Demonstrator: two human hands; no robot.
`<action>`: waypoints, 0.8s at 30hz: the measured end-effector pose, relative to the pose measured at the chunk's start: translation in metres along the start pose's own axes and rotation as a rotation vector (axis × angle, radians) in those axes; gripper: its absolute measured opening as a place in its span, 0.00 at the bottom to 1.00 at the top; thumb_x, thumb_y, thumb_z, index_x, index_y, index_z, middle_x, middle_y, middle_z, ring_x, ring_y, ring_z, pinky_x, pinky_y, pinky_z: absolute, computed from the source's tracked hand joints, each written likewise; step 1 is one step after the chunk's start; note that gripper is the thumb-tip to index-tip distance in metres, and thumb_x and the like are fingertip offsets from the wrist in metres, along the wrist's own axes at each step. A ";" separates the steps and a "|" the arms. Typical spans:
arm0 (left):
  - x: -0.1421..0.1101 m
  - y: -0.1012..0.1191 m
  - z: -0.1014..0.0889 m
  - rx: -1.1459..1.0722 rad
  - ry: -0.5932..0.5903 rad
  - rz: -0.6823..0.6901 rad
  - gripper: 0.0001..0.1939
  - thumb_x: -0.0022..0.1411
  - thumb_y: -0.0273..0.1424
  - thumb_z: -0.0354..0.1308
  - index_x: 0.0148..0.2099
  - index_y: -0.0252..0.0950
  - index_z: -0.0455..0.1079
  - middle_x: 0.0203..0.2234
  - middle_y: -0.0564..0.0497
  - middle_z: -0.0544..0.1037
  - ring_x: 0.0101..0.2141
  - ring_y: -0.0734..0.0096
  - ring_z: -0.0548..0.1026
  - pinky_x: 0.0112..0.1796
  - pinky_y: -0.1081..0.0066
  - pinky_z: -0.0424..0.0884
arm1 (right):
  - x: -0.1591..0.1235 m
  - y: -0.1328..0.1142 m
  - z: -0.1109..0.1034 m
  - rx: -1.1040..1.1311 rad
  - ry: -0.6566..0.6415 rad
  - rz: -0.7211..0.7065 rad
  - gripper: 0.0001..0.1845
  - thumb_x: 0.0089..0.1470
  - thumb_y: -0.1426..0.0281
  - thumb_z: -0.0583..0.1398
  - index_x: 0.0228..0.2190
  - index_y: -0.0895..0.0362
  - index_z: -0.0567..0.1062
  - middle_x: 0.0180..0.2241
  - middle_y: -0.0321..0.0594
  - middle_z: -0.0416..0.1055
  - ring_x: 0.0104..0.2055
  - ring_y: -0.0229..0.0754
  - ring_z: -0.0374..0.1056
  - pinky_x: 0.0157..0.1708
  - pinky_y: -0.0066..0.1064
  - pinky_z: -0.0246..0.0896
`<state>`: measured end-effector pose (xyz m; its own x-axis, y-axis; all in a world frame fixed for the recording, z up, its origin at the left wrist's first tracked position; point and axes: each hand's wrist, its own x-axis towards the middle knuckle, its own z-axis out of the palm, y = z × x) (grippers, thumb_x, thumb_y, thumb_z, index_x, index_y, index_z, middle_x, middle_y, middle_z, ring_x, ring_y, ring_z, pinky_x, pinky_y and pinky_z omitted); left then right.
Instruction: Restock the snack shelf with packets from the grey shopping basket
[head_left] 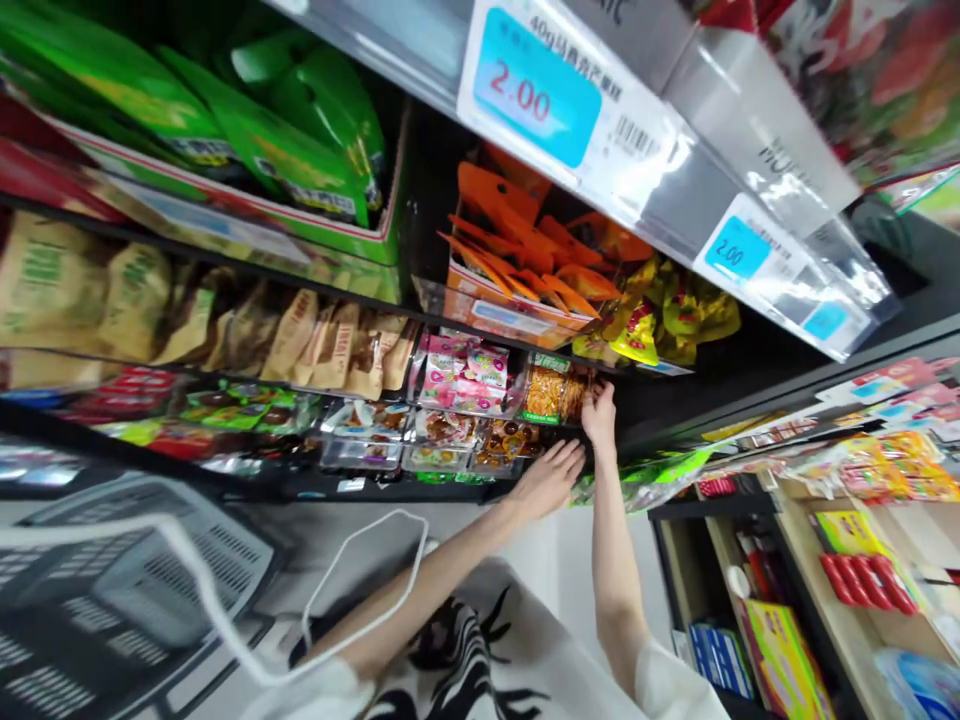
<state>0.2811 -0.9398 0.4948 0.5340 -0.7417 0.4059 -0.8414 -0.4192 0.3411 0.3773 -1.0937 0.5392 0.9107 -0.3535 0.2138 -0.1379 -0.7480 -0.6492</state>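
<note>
My left hand (551, 478) reaches toward a low shelf with its fingers stretched out and together, close to small clear snack packs (501, 443). My right hand (599, 413) is higher, its fingers curled on the edge of a clear pack of orange-brown snacks (553, 392). Pink-labelled packs (465, 377) sit just left of that pack.
Green bags (300, 150) and orange bags (525, 250) fill upper shelves, tan bags (225, 320) the middle one. A shelf rail with a blue price tag reading 2.00 (536, 88) overhangs above. A grey shopping basket (127, 580) lies at lower left, with a white cable (360, 580) looping near it. More shelving (825, 560) stands at right.
</note>
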 end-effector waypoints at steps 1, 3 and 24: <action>0.016 -0.004 -0.002 0.029 0.005 -0.005 0.26 0.70 0.28 0.49 0.67 0.22 0.63 0.66 0.34 0.66 0.69 0.53 0.59 0.69 0.54 0.50 | 0.003 0.002 0.002 -0.015 -0.014 0.016 0.22 0.59 0.70 0.53 0.55 0.59 0.63 0.53 0.55 0.75 0.52 0.49 0.74 0.56 0.44 0.66; 0.041 -0.013 -0.002 0.069 0.007 -0.055 0.27 0.71 0.31 0.49 0.66 0.20 0.64 0.65 0.30 0.67 0.69 0.51 0.59 0.69 0.50 0.47 | 0.006 0.006 0.004 -0.040 -0.024 0.022 0.19 0.59 0.69 0.54 0.51 0.59 0.65 0.51 0.54 0.75 0.52 0.49 0.73 0.56 0.43 0.66; 0.052 -0.050 0.018 0.118 -0.073 -0.133 0.25 0.73 0.32 0.47 0.67 0.28 0.65 0.69 0.35 0.61 0.70 0.51 0.55 0.69 0.49 0.50 | 0.013 0.005 0.014 -0.170 0.002 0.062 0.13 0.61 0.72 0.52 0.47 0.58 0.67 0.45 0.55 0.77 0.49 0.56 0.74 0.51 0.46 0.68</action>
<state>0.3498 -0.9668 0.4833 0.6375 -0.7097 0.2997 -0.7698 -0.5714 0.2845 0.3938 -1.0942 0.5282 0.8977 -0.4028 0.1785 -0.2578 -0.8088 -0.5285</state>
